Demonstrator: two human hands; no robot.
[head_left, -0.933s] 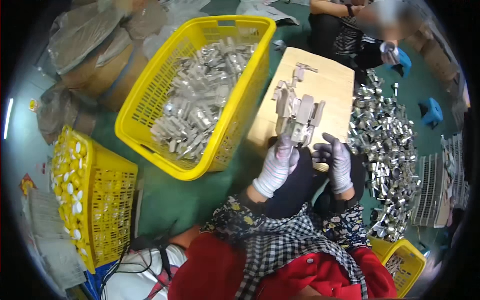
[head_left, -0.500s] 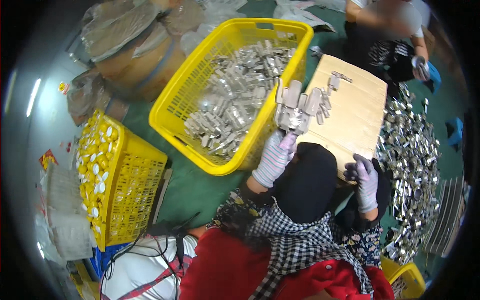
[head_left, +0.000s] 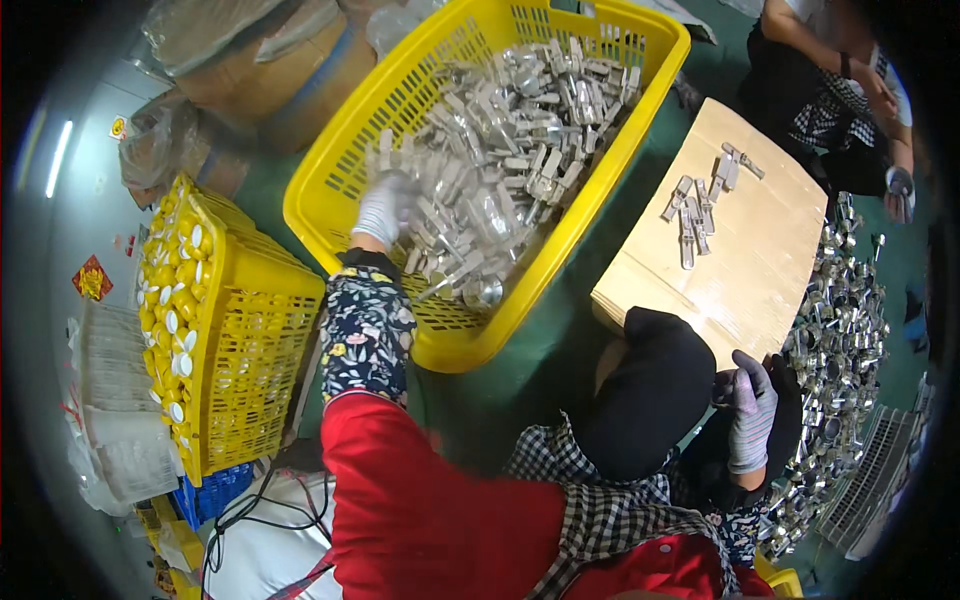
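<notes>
My left hand (head_left: 384, 210), in a striped knit glove, reaches into the large yellow basket (head_left: 545, 290) near its left wall. Motion smears its fingers and the grey clip-like pieces (head_left: 385, 150) beside them, so a grip cannot be made out. Many more metal pieces with grey plastic handles (head_left: 550, 160) fill the basket. Several of the same grey pieces (head_left: 690, 222) lie on the cardboard board (head_left: 740, 280) to the right. My right hand (head_left: 752, 415), also gloved, rests by my knee at the board's near edge, fingers loosely bent and apart, with nothing visible in them.
A yellow crate (head_left: 250, 370) heaped with yellow-and-white caps (head_left: 175, 310) stands at left. Shiny metal parts (head_left: 835, 350) are piled on the floor at right, near a grey rack (head_left: 880, 470). Another person (head_left: 850, 80) sits at the far right. A wrapped carton (head_left: 280, 90) stands far left.
My left hand has swung from beside the board, where it held a bunch of grey-handled pieces, left into the basket. My right hand stays by the knee. The view has shifted.
</notes>
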